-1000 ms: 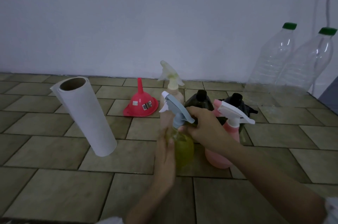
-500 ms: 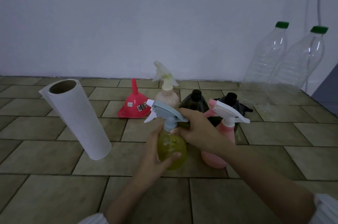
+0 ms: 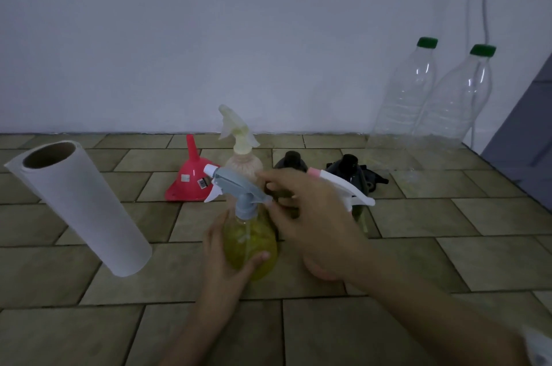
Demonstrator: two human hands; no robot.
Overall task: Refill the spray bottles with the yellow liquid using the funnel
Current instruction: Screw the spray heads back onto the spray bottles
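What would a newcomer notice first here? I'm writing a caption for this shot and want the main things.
Front and centre, the left hand grips a yellow spray bottle while the right hand reaches to its grey nozzle. A white paper roll stands at the left, with a red funnel upside down behind. Two clear bottles with green caps stand by the wall at the right.

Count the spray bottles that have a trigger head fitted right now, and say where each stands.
3. The yellow bottle with a blue-grey head sits in the left hand; the beige bottle stands behind it; the pink bottle is mostly hidden behind the right hand.
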